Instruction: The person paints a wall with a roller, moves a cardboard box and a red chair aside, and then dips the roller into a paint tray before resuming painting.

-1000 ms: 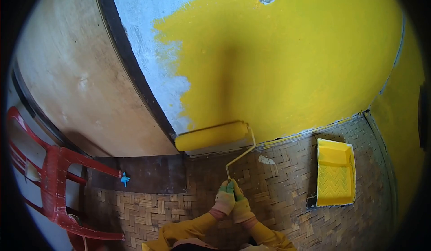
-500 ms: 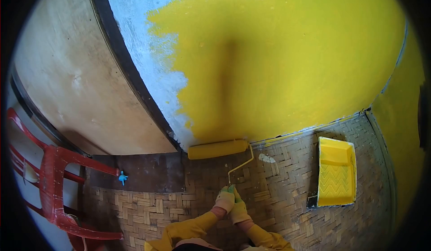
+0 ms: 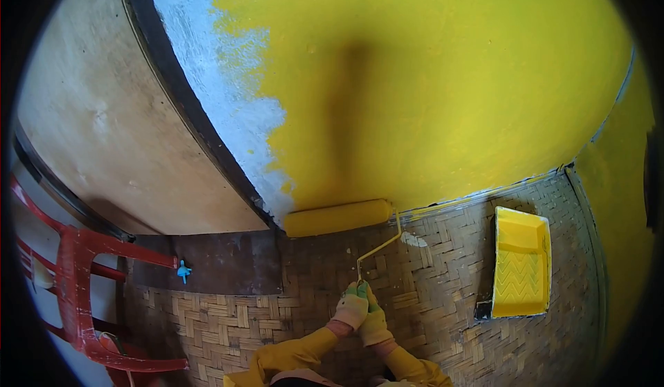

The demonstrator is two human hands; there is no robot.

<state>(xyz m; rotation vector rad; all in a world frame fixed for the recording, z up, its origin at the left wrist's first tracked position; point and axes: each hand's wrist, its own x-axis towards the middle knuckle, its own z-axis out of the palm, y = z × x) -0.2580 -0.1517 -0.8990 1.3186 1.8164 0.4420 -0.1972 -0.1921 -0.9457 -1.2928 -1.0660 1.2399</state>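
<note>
A paint roller (image 3: 339,218) covered in yellow lies along the foot of the wall, its wire frame running down to a handle. Both of my hands wear pale gloves with green fingertips. My left hand (image 3: 351,309) is wrapped round the handle, and my right hand (image 3: 374,320) closes on it from the right, touching the left. Most of the wall (image 3: 429,96) is yellow, with a whitish-blue unpainted strip (image 3: 235,110) on its left. To the right, a yellow paint tray (image 3: 521,262) rests on the woven floor.
A red plastic chair (image 3: 76,290) lies at the left, with a small blue object (image 3: 183,271) by its leg. A pale wooden panel (image 3: 117,110) with a dark frame stands left of the wall. Woven matting (image 3: 235,325) covers the floor.
The roller has shifted slightly up and to the right along the wall's base, and both hands have moved slightly with the handle. The view has shifted a little.
</note>
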